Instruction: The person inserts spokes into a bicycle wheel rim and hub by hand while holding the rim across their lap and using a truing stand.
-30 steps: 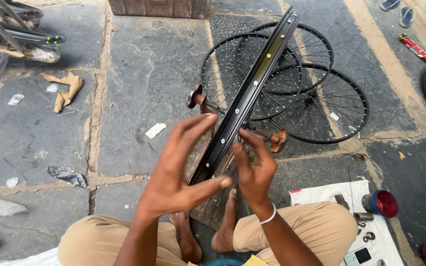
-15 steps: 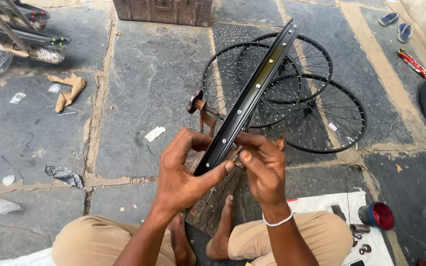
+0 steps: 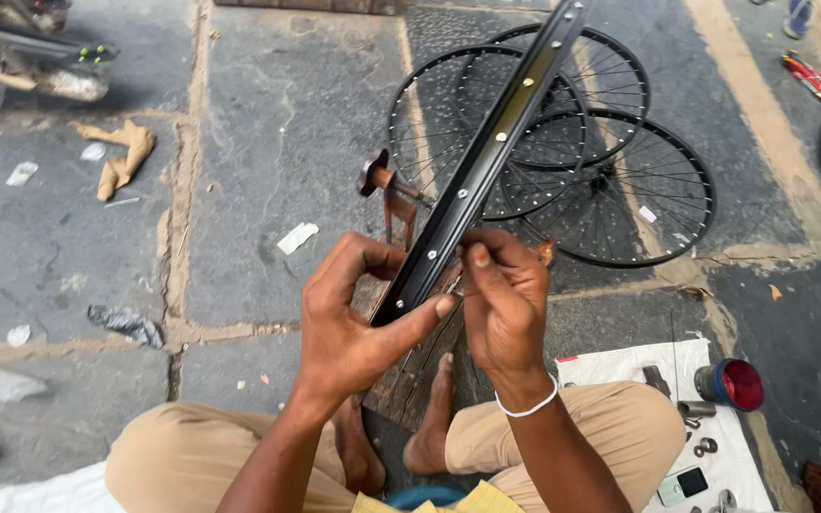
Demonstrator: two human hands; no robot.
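- While the left hand (image 3: 353,328) clasps the near end of the black bicycle rim (image 3: 482,166), it has closed from the spread pose of a second ago, so the rim looks steadied now.
- Right hand (image 3: 505,309) pinches at the rim's inner face, fingertips together; what it holds is too small to tell.
- Glossy drilled metal rim, slanting far-right over three spoked wheels (image 3: 620,199) on rough stone floor (image 3: 277,142).

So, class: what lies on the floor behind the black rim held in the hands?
Behind the black rim lie stacked spoked wheels on the stone floor. The rim and both hands cover parts of them and of a rusty stand.
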